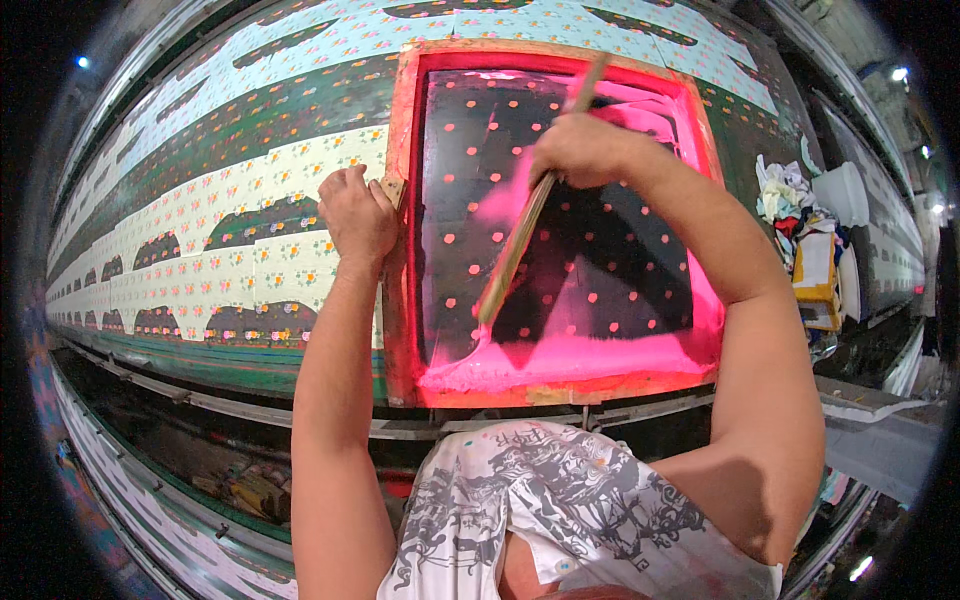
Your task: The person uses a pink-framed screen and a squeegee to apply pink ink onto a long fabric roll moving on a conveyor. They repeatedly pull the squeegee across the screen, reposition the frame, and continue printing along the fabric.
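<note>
A screen-printing frame (398,290) with reddish, ink-stained wooden sides lies on the long printing table. Its dark mesh (610,235) carries rows of small pinkish spots. Bright pink ink (580,360) pools along the near edge and smears up the right side. My right hand (585,150) is closed round the wooden squeegee (515,250), which slants across the mesh with its near end in the ink by the lower left. At the frame's left side, my left hand (358,212) is curled against a small wooden tab on the edge, gripping there.
Cream floral-printed fabric pieces (270,260) cover the table left of the frame, with pale blue ones (350,50) along the far side. To the right are a heap of rags (785,190), a white container (842,193) and a yellow box (815,270). A metal rail (250,412) runs along the near edge.
</note>
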A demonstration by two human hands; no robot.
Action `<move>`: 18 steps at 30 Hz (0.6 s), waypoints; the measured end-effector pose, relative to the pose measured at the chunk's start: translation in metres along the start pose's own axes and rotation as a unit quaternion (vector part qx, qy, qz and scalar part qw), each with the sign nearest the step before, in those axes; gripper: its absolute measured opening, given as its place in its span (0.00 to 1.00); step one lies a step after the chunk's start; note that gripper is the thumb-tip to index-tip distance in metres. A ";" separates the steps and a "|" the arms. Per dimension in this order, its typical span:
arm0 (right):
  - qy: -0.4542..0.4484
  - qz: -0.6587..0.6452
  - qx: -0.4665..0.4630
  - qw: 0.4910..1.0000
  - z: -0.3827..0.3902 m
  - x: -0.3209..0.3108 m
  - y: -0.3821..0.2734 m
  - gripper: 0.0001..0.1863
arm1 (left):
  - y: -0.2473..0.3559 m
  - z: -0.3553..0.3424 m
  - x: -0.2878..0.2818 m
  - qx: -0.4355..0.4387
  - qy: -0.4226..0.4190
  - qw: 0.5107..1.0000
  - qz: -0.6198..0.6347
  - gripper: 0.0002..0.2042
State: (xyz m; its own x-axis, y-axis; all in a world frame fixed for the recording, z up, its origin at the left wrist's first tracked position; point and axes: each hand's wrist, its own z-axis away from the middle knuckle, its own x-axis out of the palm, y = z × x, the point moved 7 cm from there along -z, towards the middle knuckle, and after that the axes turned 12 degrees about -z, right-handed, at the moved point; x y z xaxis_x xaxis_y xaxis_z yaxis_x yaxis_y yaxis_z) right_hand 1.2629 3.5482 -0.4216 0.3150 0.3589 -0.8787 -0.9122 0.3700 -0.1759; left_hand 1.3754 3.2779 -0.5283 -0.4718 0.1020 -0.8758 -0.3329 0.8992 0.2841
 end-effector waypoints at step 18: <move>0.209 -0.068 0.307 0.926 0.031 -0.028 0.137 0.26 | 0.002 -0.001 0.001 0.026 0.011 0.999 0.029 0.17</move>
State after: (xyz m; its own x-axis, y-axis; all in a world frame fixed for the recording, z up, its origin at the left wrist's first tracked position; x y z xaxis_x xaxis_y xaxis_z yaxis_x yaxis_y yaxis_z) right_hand 1.1373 3.6155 -0.4077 0.1699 -0.0435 -0.9845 -0.5098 0.8511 -0.1255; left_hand 1.3735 3.2796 -0.5279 -0.5075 0.1459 -0.8492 -0.2621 0.9127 0.3134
